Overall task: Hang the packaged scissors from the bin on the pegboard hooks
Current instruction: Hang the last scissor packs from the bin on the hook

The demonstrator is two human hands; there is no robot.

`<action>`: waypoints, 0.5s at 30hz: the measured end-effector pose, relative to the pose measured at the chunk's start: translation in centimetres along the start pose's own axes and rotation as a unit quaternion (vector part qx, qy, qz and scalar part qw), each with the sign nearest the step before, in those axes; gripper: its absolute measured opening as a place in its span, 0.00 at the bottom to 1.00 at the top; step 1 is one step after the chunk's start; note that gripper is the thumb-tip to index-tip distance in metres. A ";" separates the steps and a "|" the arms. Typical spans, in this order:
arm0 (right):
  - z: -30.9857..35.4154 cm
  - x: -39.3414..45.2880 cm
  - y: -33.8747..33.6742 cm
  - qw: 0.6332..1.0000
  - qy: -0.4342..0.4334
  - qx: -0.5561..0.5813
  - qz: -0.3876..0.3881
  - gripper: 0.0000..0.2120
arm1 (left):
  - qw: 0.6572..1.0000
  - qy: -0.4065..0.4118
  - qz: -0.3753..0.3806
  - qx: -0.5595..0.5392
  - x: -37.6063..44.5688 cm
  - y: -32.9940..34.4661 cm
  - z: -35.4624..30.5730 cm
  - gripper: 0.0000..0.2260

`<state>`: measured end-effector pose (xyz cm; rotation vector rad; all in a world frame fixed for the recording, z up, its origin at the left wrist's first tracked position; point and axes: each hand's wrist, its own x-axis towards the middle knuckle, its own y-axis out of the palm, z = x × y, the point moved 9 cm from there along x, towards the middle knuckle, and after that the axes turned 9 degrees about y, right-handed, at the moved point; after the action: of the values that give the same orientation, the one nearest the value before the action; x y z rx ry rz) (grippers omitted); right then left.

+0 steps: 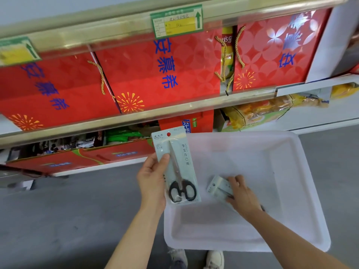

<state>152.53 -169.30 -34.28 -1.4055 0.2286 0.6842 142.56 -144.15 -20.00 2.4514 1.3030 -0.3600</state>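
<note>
My left hand (153, 179) holds a packaged pair of scissors (177, 166) upright over the left rim of the white plastic bin (303, 191). The pack is a pale card with a red dot at its top, and the scissors have black handles. Inside the bin, my right hand (242, 193) rests on a second scissors pack (218, 186) lying on the bin floor, fingers curled over its right part. No pegboard or hooks are in view.
Store shelves stand ahead with gold edge rails (136, 111) and green price tags (176, 21). Red gift boxes (155, 70) with rope handles fill the middle shelf, and food packs sit lower. Grey floor lies to the left. My shoes (213, 259) show below the bin.
</note>
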 end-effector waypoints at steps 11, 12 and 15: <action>3.8 -4.2 -13.2 0.928 0.015 0.355 -0.110 0.41 | 0.985 0.164 -0.045 0.017 -2.8 1.7 -9.6 0.22; 4.5 -5.0 -14.9 0.916 0.014 0.384 -0.118 0.41 | 0.982 0.182 -0.053 0.020 -3.1 1.8 -11.0 0.22; 7.3 -7.6 -20.4 0.883 -0.018 0.445 -0.151 0.41 | 0.972 0.227 -0.059 0.016 -4.1 2.3 -15.3 0.22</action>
<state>156.20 -164.87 -12.00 -0.5179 0.2429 0.2666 143.26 -142.14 -4.15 2.5822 1.6348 0.1694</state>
